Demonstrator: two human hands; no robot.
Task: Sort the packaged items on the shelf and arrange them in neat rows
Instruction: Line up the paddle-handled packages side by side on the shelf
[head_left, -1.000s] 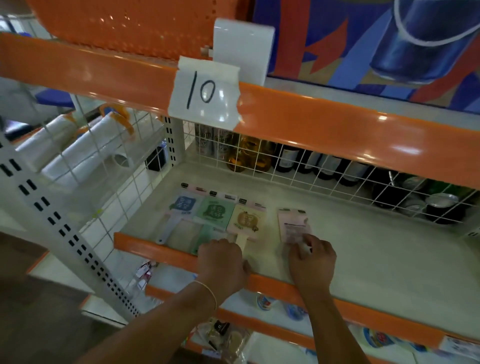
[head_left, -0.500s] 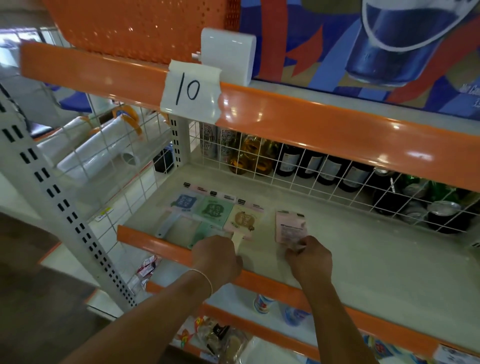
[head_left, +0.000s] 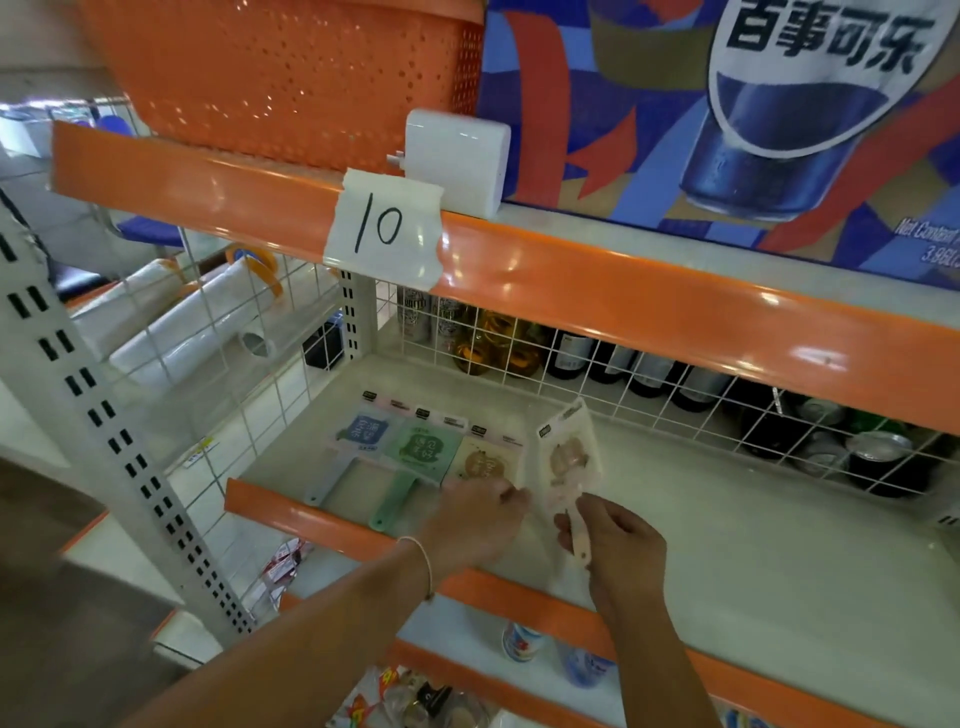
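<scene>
On the white shelf (head_left: 727, 530), three flat packaged items lay side by side in a row near the front edge: a blue pack (head_left: 363, 434), a green pack (head_left: 423, 449) and a beige pack (head_left: 485, 462). Each was touching or slightly overlapping its neighbour, with its handle pointing toward the orange front lip (head_left: 311, 514).

The right hand (head_left: 615, 540) had its fingers curled round the handle of a pink pack (head_left: 569, 452), holding it tilted up off the shelf just to the right of the beige one. The left hand (head_left: 475, 525) rested at the lower end of the beige pack, fingers bent toward it; whether they pinched it or only touched it could not be told. A thin bracelet (head_left: 423, 564) circled the left wrist.

A taped paper label (head_left: 384, 228) marked "10" hung on the orange rail above, with a white box (head_left: 457, 156) behind it. Behind the wire grid (head_left: 649, 384) at the back stood dark bottles (head_left: 571, 353) and cans (head_left: 878, 452). White rolls (head_left: 208, 322) lay in the bay to the left.
</scene>
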